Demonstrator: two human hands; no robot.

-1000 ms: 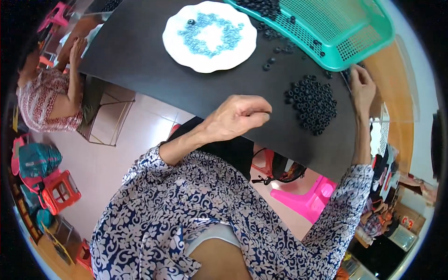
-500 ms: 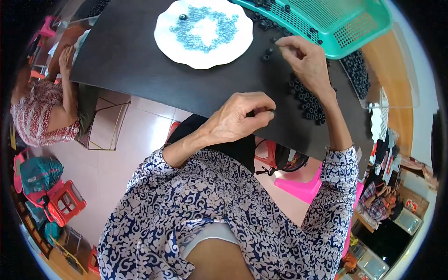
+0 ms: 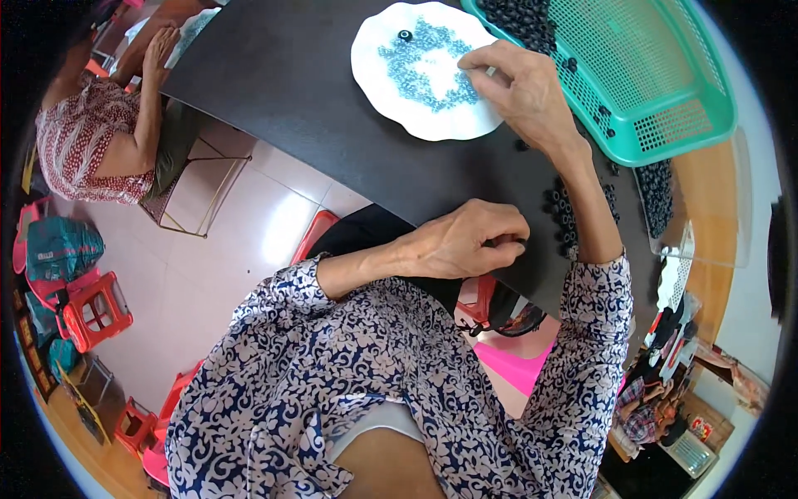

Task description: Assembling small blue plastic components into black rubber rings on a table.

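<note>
Bright indoor light, source out of view. Strong white glare on floor, left. Plate, far side, nearly washed out; table dark, faint sheen. Fisheye bends edges, corners black. Clutter at right soft, smeary.

On the far left I see a co-worker in a patterned top; nearer, I spot a teal bag beside a red stool, and rightward, pink plastic.
</note>
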